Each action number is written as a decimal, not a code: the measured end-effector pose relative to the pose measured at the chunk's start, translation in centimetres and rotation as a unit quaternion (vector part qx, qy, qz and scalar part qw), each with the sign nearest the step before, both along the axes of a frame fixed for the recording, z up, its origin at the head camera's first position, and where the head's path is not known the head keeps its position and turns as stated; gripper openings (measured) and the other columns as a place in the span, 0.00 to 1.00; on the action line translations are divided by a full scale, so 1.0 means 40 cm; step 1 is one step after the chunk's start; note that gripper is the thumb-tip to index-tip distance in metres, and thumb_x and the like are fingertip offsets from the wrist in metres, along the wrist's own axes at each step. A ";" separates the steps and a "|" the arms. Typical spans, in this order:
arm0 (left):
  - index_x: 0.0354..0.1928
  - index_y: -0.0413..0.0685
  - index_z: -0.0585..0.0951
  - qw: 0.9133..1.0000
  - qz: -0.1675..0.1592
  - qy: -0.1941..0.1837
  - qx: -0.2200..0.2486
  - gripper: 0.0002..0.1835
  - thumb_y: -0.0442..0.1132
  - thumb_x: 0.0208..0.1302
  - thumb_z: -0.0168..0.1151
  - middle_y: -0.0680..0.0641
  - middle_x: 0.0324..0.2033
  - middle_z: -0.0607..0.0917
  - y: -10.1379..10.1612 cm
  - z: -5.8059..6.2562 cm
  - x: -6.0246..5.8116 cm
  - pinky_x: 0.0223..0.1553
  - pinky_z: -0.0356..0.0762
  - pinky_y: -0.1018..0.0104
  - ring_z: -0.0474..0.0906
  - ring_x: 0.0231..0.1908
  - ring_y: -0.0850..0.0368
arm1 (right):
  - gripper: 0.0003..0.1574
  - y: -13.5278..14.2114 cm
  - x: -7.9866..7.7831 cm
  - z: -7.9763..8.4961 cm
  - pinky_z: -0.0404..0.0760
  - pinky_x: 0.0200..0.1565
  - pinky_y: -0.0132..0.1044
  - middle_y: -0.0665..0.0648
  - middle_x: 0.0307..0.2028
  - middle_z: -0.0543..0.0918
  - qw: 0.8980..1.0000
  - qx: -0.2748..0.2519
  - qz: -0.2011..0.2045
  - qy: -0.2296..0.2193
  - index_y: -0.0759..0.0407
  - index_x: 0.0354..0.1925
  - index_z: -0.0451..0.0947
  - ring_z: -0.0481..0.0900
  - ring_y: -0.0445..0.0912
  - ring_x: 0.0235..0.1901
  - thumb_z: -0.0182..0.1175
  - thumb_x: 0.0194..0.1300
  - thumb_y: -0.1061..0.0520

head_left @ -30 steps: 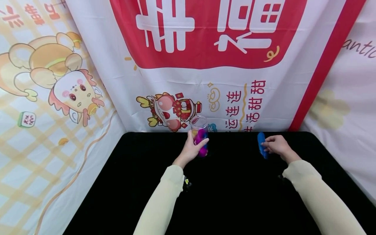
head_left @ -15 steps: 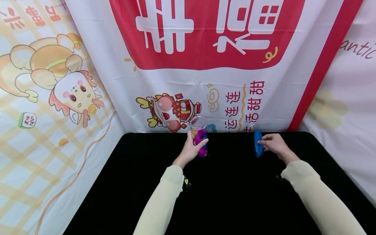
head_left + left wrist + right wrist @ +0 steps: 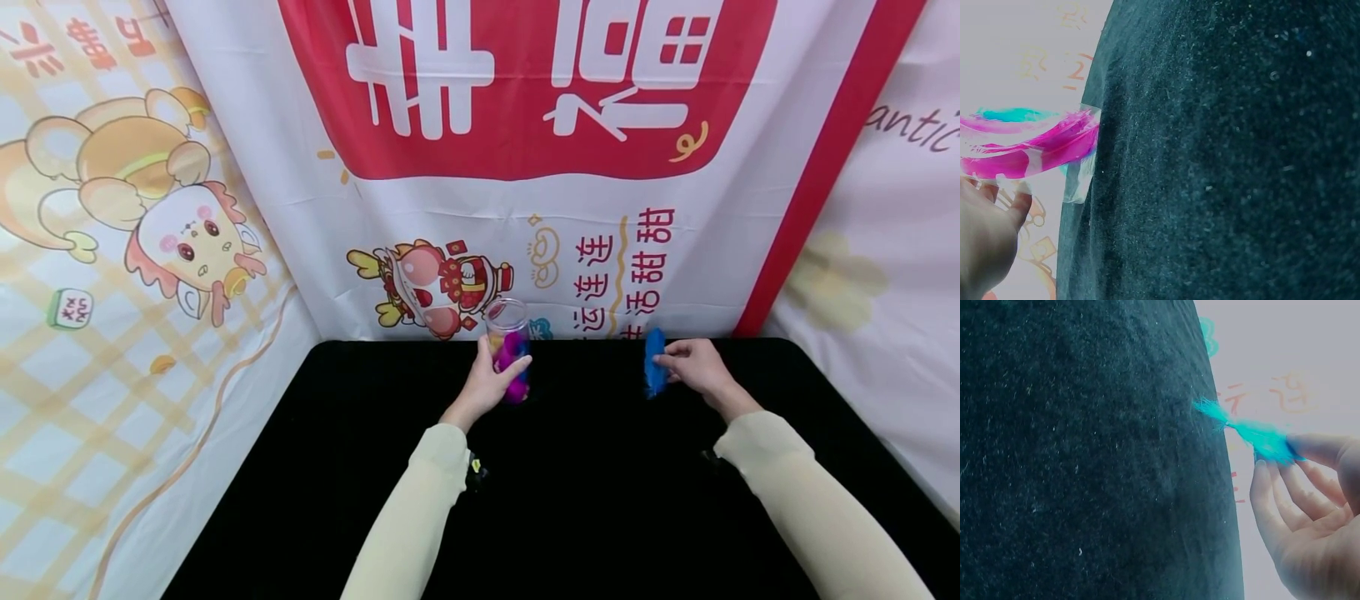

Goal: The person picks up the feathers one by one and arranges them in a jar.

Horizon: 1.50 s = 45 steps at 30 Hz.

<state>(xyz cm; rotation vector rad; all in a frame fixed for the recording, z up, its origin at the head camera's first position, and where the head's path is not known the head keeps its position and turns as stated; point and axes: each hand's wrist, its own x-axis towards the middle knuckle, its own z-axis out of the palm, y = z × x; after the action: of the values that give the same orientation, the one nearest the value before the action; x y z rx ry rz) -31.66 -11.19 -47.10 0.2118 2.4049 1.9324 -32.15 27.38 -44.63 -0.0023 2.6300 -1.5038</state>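
My left hand (image 3: 487,380) grips a clear cylindrical container (image 3: 507,315) by its side near the back edge of the table. Inside it are magenta feathers (image 3: 1041,147), with blue and yellow showing too. Its round top rim faces up. To the right, my right hand (image 3: 699,367) pinches a blue feather (image 3: 654,363) between thumb and fingertips, the feather standing roughly upright in the head view. The right wrist view shows the feather's wispy end (image 3: 1210,410) pointing away from the fingers.
A black cloth-covered table (image 3: 577,500) spreads under both arms. Behind it hangs a white and red printed curtain (image 3: 525,150), close to the table's back edge. Patterned curtains stand at the left (image 3: 150,417) and right (image 3: 885,292).
My right hand has moved slightly left and away from me, carrying the blue feather, which now stands more upright. The left hand and container have hardly moved.
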 end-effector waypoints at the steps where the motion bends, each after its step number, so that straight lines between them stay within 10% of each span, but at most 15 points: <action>1: 0.72 0.63 0.55 1.000 0.000 0.003 -0.001 0.44 0.63 0.64 0.69 0.45 0.67 0.70 0.000 -0.001 0.000 0.68 0.68 0.46 0.71 0.65 0.46 | 0.24 -0.004 0.001 0.002 0.87 0.45 0.47 0.60 0.41 0.87 1.000 0.000 0.001 0.002 0.76 0.53 0.78 0.86 0.43 0.34 0.62 0.75 0.54; 45: 0.71 0.60 0.56 1.000 -0.002 0.014 0.015 0.41 0.59 0.66 0.69 0.44 0.66 0.71 -0.002 -0.006 -0.002 0.66 0.71 0.47 0.73 0.64 0.45 | 0.21 -0.100 0.007 0.075 0.81 0.32 0.34 0.50 0.32 0.85 0.999 -0.038 0.006 0.022 0.71 0.49 0.79 0.79 0.40 0.28 0.61 0.75 0.52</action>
<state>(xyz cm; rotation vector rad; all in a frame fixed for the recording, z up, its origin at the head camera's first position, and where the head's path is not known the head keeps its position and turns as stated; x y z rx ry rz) -31.74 -11.25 -47.36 0.2474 2.3920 1.9773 -31.89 23.40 -41.63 -0.0583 2.5998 -1.6157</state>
